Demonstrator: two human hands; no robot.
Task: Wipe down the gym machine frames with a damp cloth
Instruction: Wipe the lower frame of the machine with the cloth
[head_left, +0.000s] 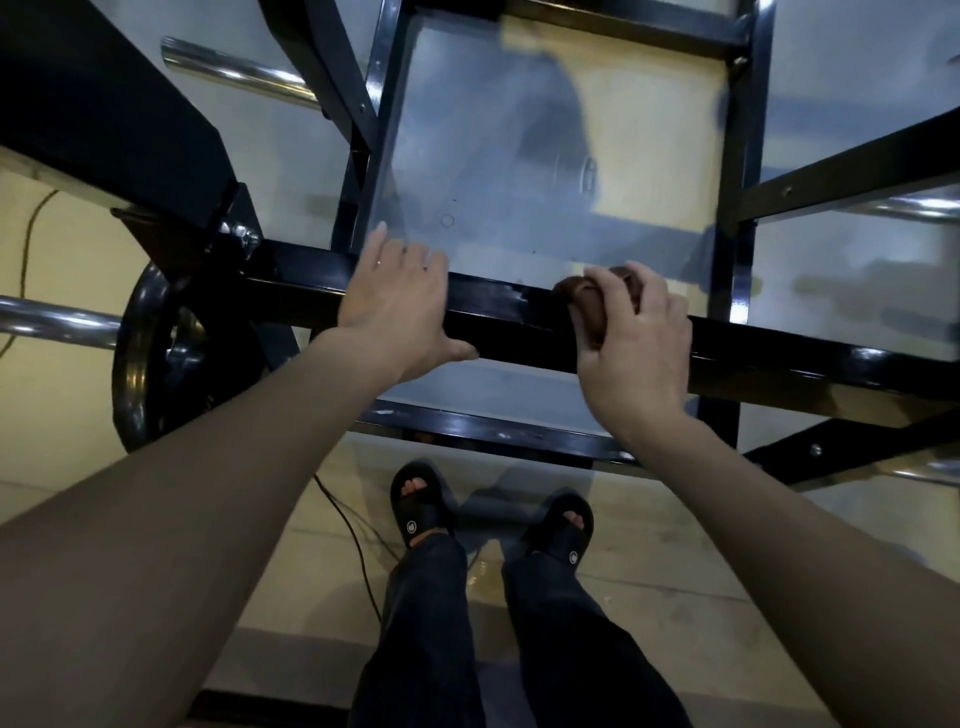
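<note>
Right hand curled round brown cloth, pressing it on black bar. Left hand draped over same bar, fingers nearly straight, thumb beneath, grip loose.

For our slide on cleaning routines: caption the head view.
Right hand wipes a crumpled brown cloth along a glossy black steel frame bar; left hand rests alongside.

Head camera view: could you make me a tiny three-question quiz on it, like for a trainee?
1. True or false: the left hand holds the brown cloth.
2. Which hand presses the cloth on the black crossbar? A left, B right.
3. Fill in: the person wears black ____.

Key: 1 false; 2 B; 3 sandals.
</note>
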